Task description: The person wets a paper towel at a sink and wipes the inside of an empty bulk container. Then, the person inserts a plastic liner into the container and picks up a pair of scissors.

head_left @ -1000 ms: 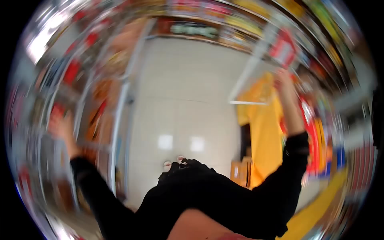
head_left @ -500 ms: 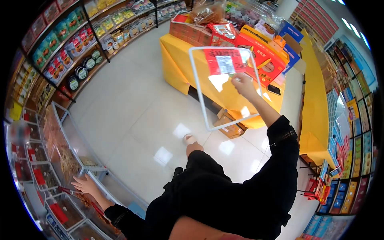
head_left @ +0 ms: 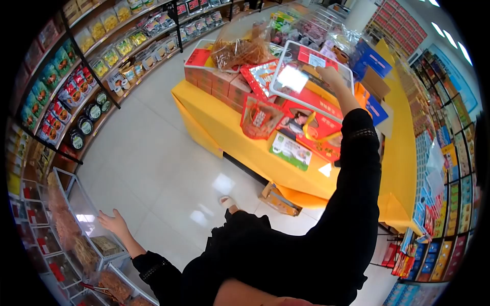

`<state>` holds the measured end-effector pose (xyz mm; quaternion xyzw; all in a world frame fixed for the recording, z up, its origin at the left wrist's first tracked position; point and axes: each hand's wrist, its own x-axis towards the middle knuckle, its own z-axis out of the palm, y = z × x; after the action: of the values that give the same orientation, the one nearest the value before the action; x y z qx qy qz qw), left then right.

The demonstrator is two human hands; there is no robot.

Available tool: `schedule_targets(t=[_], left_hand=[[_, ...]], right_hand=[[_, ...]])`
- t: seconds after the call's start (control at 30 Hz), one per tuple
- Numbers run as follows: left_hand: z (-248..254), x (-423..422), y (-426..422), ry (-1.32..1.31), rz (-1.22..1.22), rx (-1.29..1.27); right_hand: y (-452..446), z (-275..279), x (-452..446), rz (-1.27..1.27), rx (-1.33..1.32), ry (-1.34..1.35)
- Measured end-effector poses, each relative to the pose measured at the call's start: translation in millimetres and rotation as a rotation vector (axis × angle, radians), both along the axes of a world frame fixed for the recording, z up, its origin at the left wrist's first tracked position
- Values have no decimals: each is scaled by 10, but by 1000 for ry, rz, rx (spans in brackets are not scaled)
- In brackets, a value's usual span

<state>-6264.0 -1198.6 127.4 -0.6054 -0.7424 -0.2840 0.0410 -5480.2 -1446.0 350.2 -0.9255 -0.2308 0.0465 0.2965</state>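
Note:
My right hand [head_left: 329, 76] is closed on a clear, white-framed lid [head_left: 293, 79] with a red and white label. The lid is over the goods on the yellow-draped table, and whether it rests on them I cannot tell. Under and beside it are a red gift box [head_left: 319, 133], a red snack pouch [head_left: 260, 117] and a green and white packet [head_left: 291, 150]. Fingers apart and holding nothing, my left hand [head_left: 115, 223] hovers by the open bins of dried food [head_left: 79, 250] at the lower left.
The yellow tablecloth [head_left: 204, 120] hangs down the table's side, with a cardboard box [head_left: 279, 199] on the floor below. A clear bag of brown dried food [head_left: 240, 51] lies on stacked boxes. Packed shelves [head_left: 94, 84] line the left, and more goods [head_left: 449, 168] stand at right.
The lid has moved up and away from me, from beside the table's near edge to over the goods. My left hand has risen off the bins. The view has shifted, showing more tabletop.

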Motion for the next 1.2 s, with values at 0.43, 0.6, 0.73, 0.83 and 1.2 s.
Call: schedule_targets(t=[0.43, 0.6, 0.73, 0.83, 1.2], left_hand=[[125, 34, 140, 145, 210, 22], [28, 45, 173, 186, 192, -25], [52, -69, 144, 164, 202, 2], [45, -380, -74, 244, 125, 42], [-8, -1614, -2528, -101, 711, 160]], right_hand=[[97, -958, 1351, -91, 20, 182], [24, -929, 1313, -40, -50, 137], [31, -813, 1272, -142, -363, -47], [155, -402, 654, -90, -258, -767], [1835, -1588, -3791, 1844, 212, -456]])
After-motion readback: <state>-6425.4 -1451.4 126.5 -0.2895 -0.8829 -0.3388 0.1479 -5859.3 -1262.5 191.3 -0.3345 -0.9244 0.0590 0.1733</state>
